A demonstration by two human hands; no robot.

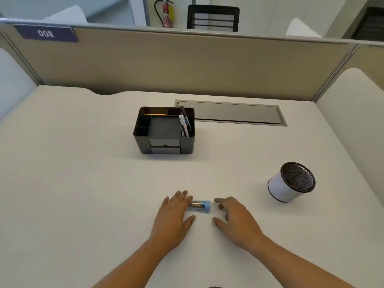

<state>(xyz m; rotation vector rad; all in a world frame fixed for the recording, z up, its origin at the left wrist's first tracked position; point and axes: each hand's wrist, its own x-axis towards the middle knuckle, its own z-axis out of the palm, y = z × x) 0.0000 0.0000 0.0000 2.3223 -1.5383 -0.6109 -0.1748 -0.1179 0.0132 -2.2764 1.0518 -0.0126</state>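
A small light-blue, partly clear plastic object, like a pencil sharpener, lies on its side on the white desk near the front. My left hand lies flat beside it, fingers straight, with the fingertips touching its left end. My right hand hovers just right of it, fingers loosely spread and holding nothing, a small gap from the blue cap.
A black desk organizer with pens and a yellow pencil stands at mid-desk. A white cup with a black mesh inside sits at the right. A grey cable hatch and a beige partition lie behind.
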